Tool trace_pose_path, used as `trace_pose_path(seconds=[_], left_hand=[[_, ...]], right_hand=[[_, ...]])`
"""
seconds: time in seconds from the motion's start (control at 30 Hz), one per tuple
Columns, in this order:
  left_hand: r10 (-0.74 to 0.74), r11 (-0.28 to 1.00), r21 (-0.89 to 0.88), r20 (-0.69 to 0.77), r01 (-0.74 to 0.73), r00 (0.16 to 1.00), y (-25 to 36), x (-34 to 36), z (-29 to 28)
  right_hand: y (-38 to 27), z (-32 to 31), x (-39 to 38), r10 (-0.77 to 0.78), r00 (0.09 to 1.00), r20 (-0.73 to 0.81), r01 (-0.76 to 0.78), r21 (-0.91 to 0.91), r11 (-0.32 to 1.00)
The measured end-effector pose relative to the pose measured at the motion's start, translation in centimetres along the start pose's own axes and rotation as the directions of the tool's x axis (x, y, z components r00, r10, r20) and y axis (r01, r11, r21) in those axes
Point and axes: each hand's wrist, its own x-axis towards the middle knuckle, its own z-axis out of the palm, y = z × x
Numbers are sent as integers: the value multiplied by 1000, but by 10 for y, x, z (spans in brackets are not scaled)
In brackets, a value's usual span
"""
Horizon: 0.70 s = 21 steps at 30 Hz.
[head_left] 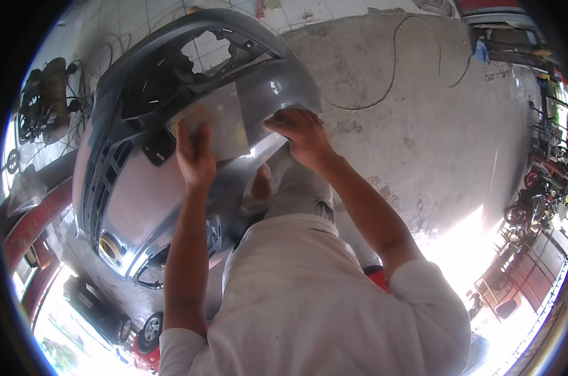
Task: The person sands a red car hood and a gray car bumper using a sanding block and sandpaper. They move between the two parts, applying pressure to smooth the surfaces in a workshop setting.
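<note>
A dark grey car bumper [268,88], with paler patches and cut-out openings, stands in front of me and to my left. Against it is a flat lighter grey area with a straight edge [224,119]; whether this is a loose sheet or part of the surface I cannot tell. My left hand [196,150] is over its left side, fingers smeared by motion, so any hold is unclear. My right hand [303,135] bends its fingers closed at the bumper's right-hand edge. Something dark shows at those fingertips, too hidden to name.
A thin hose or cable [394,75] snakes over the concrete floor [422,138] on the right. Dark machinery [49,100] stands at the far left, near a red car body part [42,213]. Motorcycles [528,200] line the right side. A yellow ring [110,247] is at the bumper's near left.
</note>
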Motion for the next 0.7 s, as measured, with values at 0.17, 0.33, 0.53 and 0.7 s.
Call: trace_pose_path(seconds=[0.17,0.33,0.53,0.7], left_hand=[[17,1000,-26,-6,-17,1000,0,1,5],[-12,998,-63,-34,10,999,-9,6,6],[53,997,-51,-24,-55,998,-6,4,10],[69,998,0,6,-69,998,-9,5,7]], right_hand=[[-4,14,2,8,999,-45,-11,-64,998],[-8,30,-25,-6,994,-112,-1,-67,998],[19,18,-22,12,986,-168,-24,-71,997],[15,18,4,32,992,-120,-39,-57,998]])
